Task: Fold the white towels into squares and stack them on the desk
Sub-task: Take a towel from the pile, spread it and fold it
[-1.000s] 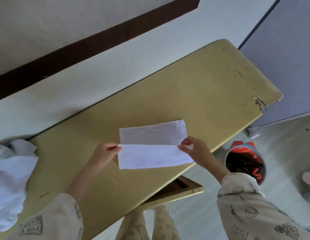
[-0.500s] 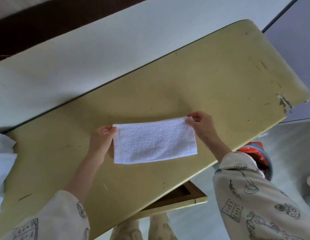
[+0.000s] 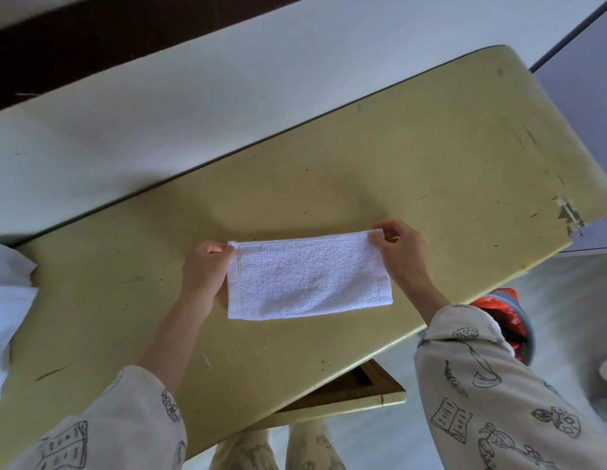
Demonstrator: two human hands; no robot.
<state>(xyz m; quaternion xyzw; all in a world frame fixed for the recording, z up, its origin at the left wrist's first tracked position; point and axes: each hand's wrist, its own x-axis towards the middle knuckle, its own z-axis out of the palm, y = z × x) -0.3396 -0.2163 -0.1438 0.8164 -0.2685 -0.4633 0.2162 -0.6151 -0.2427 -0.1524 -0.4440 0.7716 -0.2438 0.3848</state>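
Note:
A white towel (image 3: pixel 307 276), folded in half into a long rectangle, lies flat on the yellow desk (image 3: pixel 413 157) near its front edge. My left hand (image 3: pixel 207 269) pinches the towel's far left corner. My right hand (image 3: pixel 400 252) pinches the far right corner between thumb and fingers. A heap of loose white towels (image 3: pixel 7 300) sits at the desk's left end, partly cut off by the frame.
A white wall runs along the desk's far edge. The desk's right corner is chipped (image 3: pixel 569 215). An open drawer (image 3: pixel 359 391) juts out below the front edge. A grey bin with a red liner (image 3: pixel 512 317) stands on the floor to the right.
Both hands carried the near edge of the towel over to the far edge, so the half-open towel now lies folded in half. The hands still pinch the far corners.

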